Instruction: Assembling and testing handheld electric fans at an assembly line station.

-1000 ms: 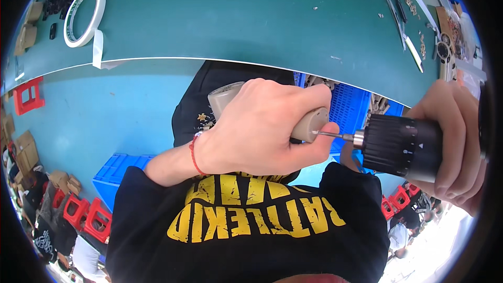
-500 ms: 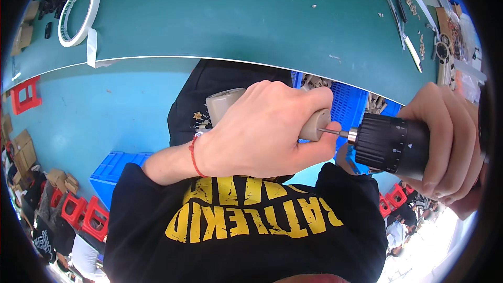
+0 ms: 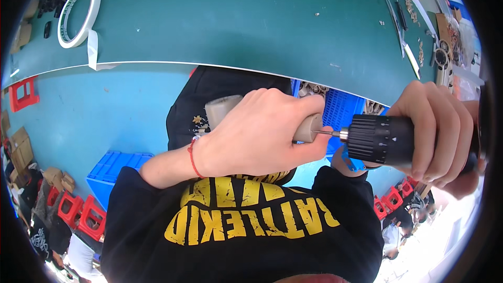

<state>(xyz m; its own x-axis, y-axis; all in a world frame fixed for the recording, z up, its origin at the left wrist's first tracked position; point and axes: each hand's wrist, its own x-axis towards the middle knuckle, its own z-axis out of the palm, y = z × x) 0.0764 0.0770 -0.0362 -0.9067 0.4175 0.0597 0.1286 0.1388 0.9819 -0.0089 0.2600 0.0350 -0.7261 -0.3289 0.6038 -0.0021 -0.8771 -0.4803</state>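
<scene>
Tan plastic part (image 3: 308,129) sits inside the left hand (image 3: 257,133), which is clamped around it, the small rounded end showing between forefinger and thumb. Off to the part's right, the right hand (image 3: 439,133) is wrapped round a black power screwdriver (image 3: 380,137), whose thin bit (image 3: 327,133) reaches that exposed end

Brightly lit, mostly even. Blown out to white at lower right. Softly shaded on the green bench (image 3: 209,26) near its front edge. Reasonably crisp on the left hand (image 3: 257,133); bent and smeared toward the black rim.
</scene>
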